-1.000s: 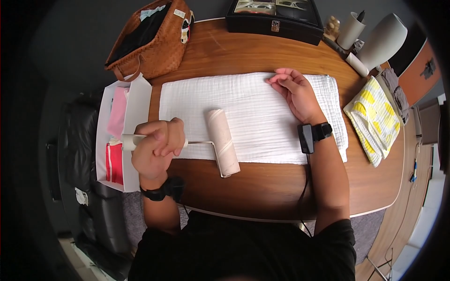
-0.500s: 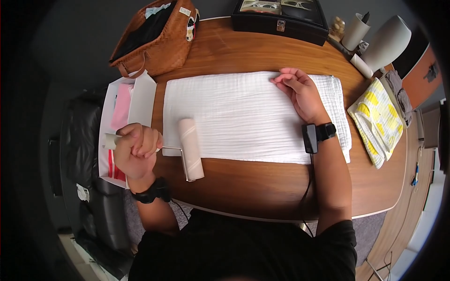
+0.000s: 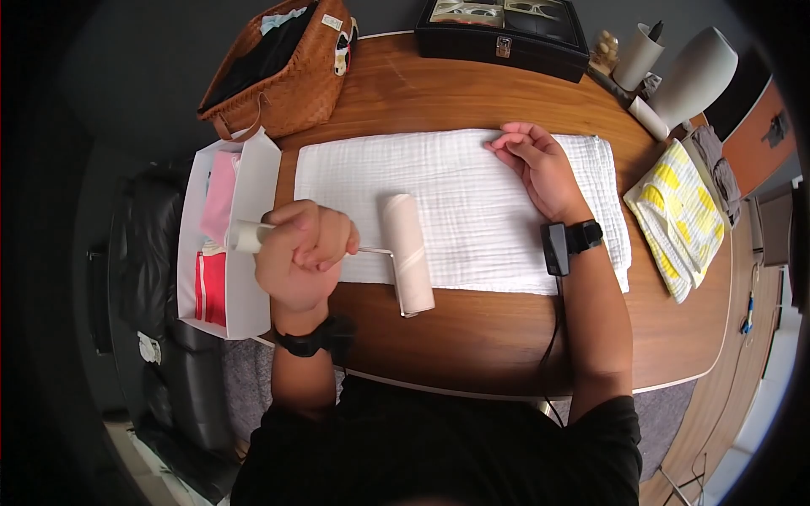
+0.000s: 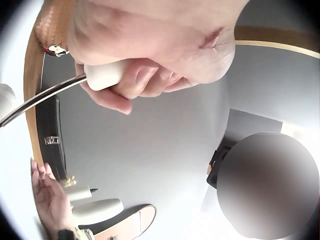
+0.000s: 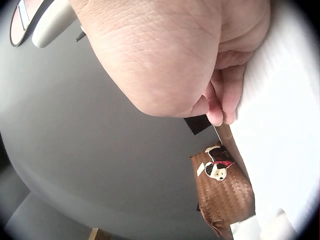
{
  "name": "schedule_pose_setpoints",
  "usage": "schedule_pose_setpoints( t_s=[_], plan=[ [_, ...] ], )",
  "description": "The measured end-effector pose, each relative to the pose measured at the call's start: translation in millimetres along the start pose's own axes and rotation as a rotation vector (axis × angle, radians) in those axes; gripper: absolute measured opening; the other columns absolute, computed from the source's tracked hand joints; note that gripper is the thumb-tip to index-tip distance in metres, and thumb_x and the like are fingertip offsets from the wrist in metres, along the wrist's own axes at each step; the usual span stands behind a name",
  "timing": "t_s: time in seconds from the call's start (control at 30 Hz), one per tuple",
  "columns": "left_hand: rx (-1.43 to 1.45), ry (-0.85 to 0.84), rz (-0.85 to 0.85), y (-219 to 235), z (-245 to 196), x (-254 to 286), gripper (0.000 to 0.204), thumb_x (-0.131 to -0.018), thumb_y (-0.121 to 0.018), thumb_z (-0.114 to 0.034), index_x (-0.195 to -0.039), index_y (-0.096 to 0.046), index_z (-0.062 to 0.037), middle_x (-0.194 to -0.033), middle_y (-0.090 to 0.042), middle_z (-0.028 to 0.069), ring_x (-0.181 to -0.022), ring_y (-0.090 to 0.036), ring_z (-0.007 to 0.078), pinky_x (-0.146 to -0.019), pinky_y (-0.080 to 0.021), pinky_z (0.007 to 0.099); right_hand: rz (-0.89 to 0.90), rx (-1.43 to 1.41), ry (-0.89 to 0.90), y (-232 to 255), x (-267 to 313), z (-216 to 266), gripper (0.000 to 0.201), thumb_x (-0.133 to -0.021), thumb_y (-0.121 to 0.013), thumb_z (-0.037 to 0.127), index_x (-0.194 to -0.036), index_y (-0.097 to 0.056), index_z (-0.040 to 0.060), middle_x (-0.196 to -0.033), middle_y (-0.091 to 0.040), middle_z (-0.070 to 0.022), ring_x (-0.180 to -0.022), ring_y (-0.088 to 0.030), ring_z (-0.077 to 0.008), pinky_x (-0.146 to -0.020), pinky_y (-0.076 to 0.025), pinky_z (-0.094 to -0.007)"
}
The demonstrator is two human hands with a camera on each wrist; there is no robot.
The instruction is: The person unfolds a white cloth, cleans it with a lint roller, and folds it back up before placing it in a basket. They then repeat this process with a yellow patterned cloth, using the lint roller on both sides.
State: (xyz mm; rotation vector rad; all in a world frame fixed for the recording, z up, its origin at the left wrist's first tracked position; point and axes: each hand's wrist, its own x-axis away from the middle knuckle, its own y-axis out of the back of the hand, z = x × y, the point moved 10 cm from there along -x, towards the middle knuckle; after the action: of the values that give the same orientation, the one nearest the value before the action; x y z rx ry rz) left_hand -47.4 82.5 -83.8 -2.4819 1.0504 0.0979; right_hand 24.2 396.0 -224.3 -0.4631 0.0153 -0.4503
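A lint roller with a pale cylinder on a wire frame lies over the front middle part of a white crinkled cloth. My left hand grips its white handle, fingers curled round it; the left wrist view shows the handle inside the fist. My right hand rests on the cloth's right part, fingers loosely bent and holding nothing. In the right wrist view the fingers hang beside the white cloth.
A white box with pink and red fabric stands left, a woven basket behind it. At the back is a black glasses case; right of it, a grey-white vase. A yellow-and-white cloth lies right.
The left hand and roller moved left across the cloth, then back right to about the middle. The right hand has stayed in place on the cloth.
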Motion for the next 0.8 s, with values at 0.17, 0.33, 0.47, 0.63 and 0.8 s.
schedule_pose_setpoints(
  t_s=[0.17,0.33,0.47,0.63,0.8],
  plan=[
    [0.101,0.027,0.076,-34,24,-19,0.037,-0.1,-0.044,-0.023,-0.065,-0.034,-0.0171,-0.054,-0.034,-0.0011,-0.051,-0.033,0.0134,-0.066,-0.043,0.0376,0.007,-0.003,0.002,0,-1,0,0.021,-0.112,-0.051,-0.003,-0.129,-0.063,-0.0024,-0.117,-0.073,-0.0123,-0.118,-0.073,-0.0228,-0.111,-0.058,-0.0304],
    [0.158,0.014,0.152,-69,51,-31,0.036,-0.1,-0.044,-0.023,-0.064,-0.036,-0.0203,-0.053,-0.033,-0.0027,-0.05,-0.031,0.0138,-0.066,-0.041,0.0374,0.023,-0.04,0.006,2,-3,-4,0.022,-0.11,-0.052,-0.003,-0.13,-0.061,-0.0024,-0.118,-0.072,-0.012,-0.119,-0.072,-0.0225,-0.113,-0.056,-0.0315],
    [0.144,0.018,0.149,-64,50,-29,0.037,-0.1,-0.044,-0.023,-0.064,-0.036,-0.0202,-0.053,-0.034,-0.0025,-0.05,-0.032,0.0141,-0.066,-0.042,0.0379,0.024,-0.059,0.0,2,0,-3,0.022,-0.109,-0.054,-0.003,-0.131,-0.06,-0.0024,-0.118,-0.072,-0.0118,-0.119,-0.072,-0.0223,-0.113,-0.055,-0.0316],
    [0.067,0.025,0.03,1,14,-13,0.039,-0.101,-0.045,-0.024,-0.063,-0.035,-0.0204,-0.052,-0.032,-0.0028,-0.048,-0.031,0.0131,-0.061,-0.036,0.0355,0.012,-0.024,0.003,-1,2,1,0.022,-0.11,-0.055,-0.002,-0.131,-0.06,-0.0027,-0.119,-0.072,-0.0122,-0.119,-0.072,-0.0224,-0.113,-0.056,-0.0316],
    [-0.092,-0.008,-0.187,73,-37,19,0.036,-0.096,-0.048,-0.022,-0.063,-0.036,-0.018,-0.052,-0.032,-0.0032,-0.047,-0.031,0.0122,-0.061,-0.041,0.0352,0.002,-0.003,-0.005,-1,0,0,0.022,-0.11,-0.054,-0.002,-0.13,-0.06,-0.0027,-0.117,-0.072,-0.0118,-0.118,-0.072,-0.022,-0.112,-0.056,-0.0312]
  ],
)
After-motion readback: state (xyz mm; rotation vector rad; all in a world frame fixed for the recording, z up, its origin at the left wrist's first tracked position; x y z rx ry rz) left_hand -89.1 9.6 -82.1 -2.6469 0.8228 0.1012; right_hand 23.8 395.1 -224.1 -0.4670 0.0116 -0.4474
